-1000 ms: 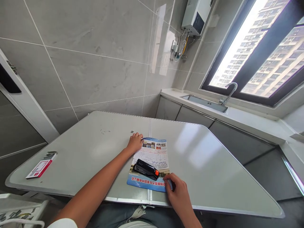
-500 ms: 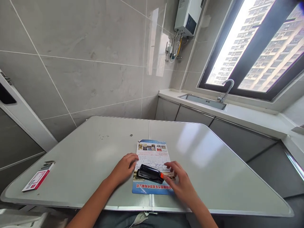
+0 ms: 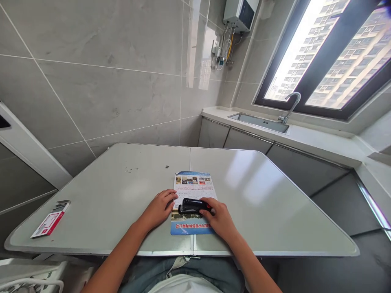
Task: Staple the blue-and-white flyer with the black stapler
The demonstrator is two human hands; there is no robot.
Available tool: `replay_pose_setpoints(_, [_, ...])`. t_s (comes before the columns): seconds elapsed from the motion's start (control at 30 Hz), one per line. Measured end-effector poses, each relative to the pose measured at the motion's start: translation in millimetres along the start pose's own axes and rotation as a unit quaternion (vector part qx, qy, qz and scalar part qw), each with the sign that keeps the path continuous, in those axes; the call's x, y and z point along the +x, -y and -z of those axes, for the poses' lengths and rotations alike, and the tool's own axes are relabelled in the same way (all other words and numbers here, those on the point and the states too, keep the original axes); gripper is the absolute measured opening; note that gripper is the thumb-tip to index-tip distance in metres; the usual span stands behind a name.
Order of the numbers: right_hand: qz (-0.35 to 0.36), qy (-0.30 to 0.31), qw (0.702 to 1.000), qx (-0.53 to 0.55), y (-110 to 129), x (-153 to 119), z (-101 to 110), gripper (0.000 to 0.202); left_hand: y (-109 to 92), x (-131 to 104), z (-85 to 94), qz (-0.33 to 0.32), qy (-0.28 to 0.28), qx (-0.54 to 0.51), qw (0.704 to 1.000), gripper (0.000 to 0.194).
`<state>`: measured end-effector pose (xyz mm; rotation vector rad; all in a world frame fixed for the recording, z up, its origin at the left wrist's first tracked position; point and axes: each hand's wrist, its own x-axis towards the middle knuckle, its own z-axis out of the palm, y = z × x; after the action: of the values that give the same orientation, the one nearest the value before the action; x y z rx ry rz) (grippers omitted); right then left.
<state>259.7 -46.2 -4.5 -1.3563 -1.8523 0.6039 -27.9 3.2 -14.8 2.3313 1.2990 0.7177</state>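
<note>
Both forearms (image 3: 122, 252) come in from the bottom edge and angle up toward mid-frame. Left hand (image 3: 157, 210): palm down on the bench (image 3: 269, 215), fingers loosely bent and pointing right, tips at the left edge of the leaflet (image 3: 187, 227); gripping nothing that shows. Right hand (image 3: 217, 217): closed on the right end of the stapler (image 3: 191, 205), thumb on the near side, fingers over the far side.

Stapler lies across the leaflet just below frame centre, nearly level, free end to the left. Cannot tell whether it bears fully on the paper.

Count: two hands, one stapler, one leaflet with its large red print upside down to the viewer. One red-and-white box (image 3: 49, 223), lower left, with dark strips (image 3: 62, 203) at its top end, overlapping, number unclear. One small dark piece (image 3: 167, 166) above and left of the leaflet. Several loose slivers (image 3: 129, 168) farther left, too fine to count surely. One faucet (image 3: 294, 106), upper right.

Against half a second ago: right hand then reached the stapler's orange tip with fingers spread; now it has closed round that end. Stapler was slanted down to the right, now straightened. Left hand has stayed by the leaflet's left edge; a second ago it was at the upper left corner.
</note>
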Motion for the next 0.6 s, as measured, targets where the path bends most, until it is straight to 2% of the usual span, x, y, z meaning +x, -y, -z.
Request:
replay_pose_setpoints(0.1, [-0.018,-0.034,0.999,0.038,-0.4,-3.7,-1.1,0.033,-2.5,1.6,1.6,0.002,0.003,-0.006,1.0,0.03])
replay_pose_setpoints(0.2, [-0.04,-0.058,0.994,0.08,-2.6,-7.2,-2.6,0.023,-8.7,2.3,4.1,-0.017,0.009,-0.042,0.999,0.03])
replay_pose_setpoints(0.27, [-0.051,-0.076,0.99,0.105,-5.4,-8.3,-3.4,0.016,-13.6,1.7,5.3,-0.029,0.034,-0.067,0.997,0.032])
replay_pose_setpoints(0.37, [-0.08,-0.097,0.982,0.14,-9.1,-8.3,-3.6,0.018,-19.2,0.3,6.1,-0.034,0.063,-0.079,0.994,0.037])
replay_pose_setpoints(0.6, [-0.139,-0.111,0.972,0.151,-12.6,-7.7,-2.1,0.023,-16.8,0.8,3.9,-0.032,0.061,-0.114,0.991,0.041])
